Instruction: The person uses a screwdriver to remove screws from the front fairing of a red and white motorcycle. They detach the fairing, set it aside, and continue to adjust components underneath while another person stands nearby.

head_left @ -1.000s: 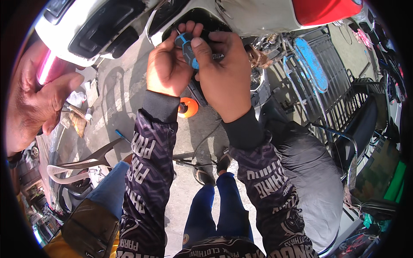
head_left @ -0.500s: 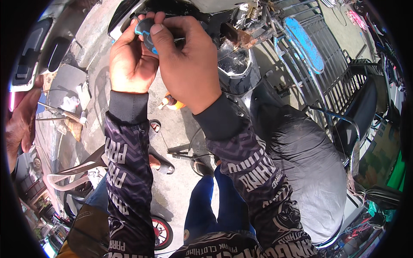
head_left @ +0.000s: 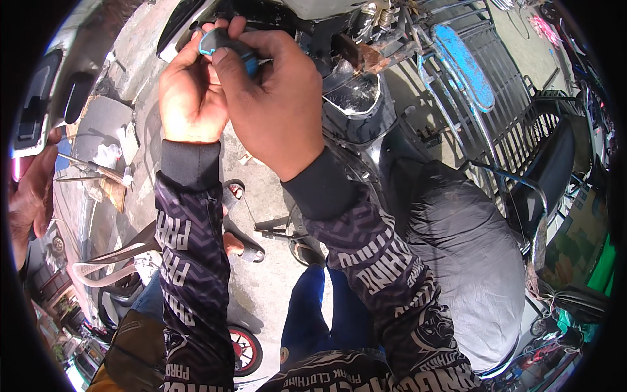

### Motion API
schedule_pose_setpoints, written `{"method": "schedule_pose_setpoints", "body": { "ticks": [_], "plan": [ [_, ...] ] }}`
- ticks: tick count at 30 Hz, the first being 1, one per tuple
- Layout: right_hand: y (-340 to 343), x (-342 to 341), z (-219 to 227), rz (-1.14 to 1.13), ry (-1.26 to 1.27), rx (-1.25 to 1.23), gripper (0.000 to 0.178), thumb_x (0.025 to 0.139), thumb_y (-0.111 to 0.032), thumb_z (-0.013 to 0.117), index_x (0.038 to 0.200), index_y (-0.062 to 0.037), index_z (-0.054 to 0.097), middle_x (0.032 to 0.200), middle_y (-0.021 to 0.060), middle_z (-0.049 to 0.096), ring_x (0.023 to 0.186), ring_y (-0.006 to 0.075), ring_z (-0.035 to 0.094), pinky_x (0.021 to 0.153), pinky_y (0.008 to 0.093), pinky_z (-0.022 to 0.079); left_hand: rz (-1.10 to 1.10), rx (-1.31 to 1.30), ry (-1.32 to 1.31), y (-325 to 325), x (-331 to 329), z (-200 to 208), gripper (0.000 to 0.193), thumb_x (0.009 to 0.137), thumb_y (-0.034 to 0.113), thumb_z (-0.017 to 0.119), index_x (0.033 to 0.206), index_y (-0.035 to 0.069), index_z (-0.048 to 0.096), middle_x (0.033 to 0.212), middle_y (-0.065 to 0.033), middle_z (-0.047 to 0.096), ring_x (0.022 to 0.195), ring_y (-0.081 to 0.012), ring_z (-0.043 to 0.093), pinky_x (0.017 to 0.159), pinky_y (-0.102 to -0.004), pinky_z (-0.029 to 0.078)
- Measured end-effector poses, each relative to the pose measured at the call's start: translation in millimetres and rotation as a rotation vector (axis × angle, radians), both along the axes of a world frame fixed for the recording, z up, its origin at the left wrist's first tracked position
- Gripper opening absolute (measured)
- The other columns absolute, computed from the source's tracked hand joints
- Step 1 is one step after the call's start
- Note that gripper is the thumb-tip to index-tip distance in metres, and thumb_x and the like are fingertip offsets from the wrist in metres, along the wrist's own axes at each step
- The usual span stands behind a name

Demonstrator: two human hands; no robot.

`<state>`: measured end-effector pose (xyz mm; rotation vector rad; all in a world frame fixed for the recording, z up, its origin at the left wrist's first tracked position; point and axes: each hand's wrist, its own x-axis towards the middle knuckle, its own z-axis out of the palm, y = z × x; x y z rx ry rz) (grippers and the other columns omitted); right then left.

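My right hand [head_left: 271,98] is closed around a rounded black-and-blue tool handle [head_left: 219,43], its thumb lying along the near side. My left hand [head_left: 194,95] is palm up beside it, with the fingertips curled behind the handle and the thumb at its left end. Whatever the handle leads to is hidden by my fingers. Both hands are up at the far side, in front of a dark opening in a pale body panel [head_left: 313,8]. Just right of my right hand is the worn black front part [head_left: 356,98] of a vehicle, with a rusty bracket [head_left: 359,53] over it.
Another person's hand [head_left: 31,196] is at the left edge, under a dark panel. To the right are a metal rack with a blue pad [head_left: 462,67], a black seat [head_left: 548,166] and a grey cover [head_left: 464,261]. A red-rimmed wheel [head_left: 245,351] and sandalled feet [head_left: 245,249] are below.
Both hands have shifted slightly left with the handle, which has turned so its blue end shows beside my right thumb. The orange thing below my right wrist is now mostly hidden.
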<state>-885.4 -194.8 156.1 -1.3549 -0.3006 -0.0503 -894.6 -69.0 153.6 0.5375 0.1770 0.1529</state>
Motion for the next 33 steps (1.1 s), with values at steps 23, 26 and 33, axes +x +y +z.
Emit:
{"method": "schedule_pose_setpoints", "body": {
  "ticks": [23, 26, 33],
  "plan": [
    [10, -3, 6, -0.209, -0.494, -0.299, 0.039, 0.063, 0.007, 0.063, 0.098, -0.0092, 0.066, 0.096, 0.0089, 0.053, 0.086, 0.0306, 0.049, 0.075, 0.0397, 0.041, -0.047, -0.022, 0.204, 1, -7, 19, 0.027, 0.095, 0.026, 0.053, 0.101, 0.0, 0.06, 0.097, -0.0115, 0.066, 0.091, -0.0191, 0.064, 0.085, -0.0326, 0.051],
    [5, -2, 8, -0.169, -0.549, -0.241, 0.041, 0.064, 0.006, 0.064, 0.103, -0.008, 0.064, 0.096, 0.0091, 0.053, 0.089, 0.0307, 0.05, 0.076, 0.0379, 0.043, -0.059, -0.252, 0.18, 8, -3, 17, 0.023, 0.096, 0.022, 0.051, 0.101, 0.001, 0.06, 0.098, -0.011, 0.066, 0.088, -0.02, 0.064, 0.085, -0.0343, 0.052],
    [4, -14, 10, -0.054, -0.096, -0.048, 0.026, 0.082, -0.012, 0.069, 0.104, -0.0023, 0.06, 0.077, 0.0116, 0.061, 0.062, 0.0109, 0.059, 0.052, 0.0249, 0.044, -0.051, -0.197, -0.02, 3, -3, 5, 0.026, 0.1, 0.02, 0.042, 0.11, -0.001, 0.053, 0.113, -0.0148, 0.063, 0.11, -0.0248, 0.058, 0.092, -0.0362, 0.051]
  ]
}}
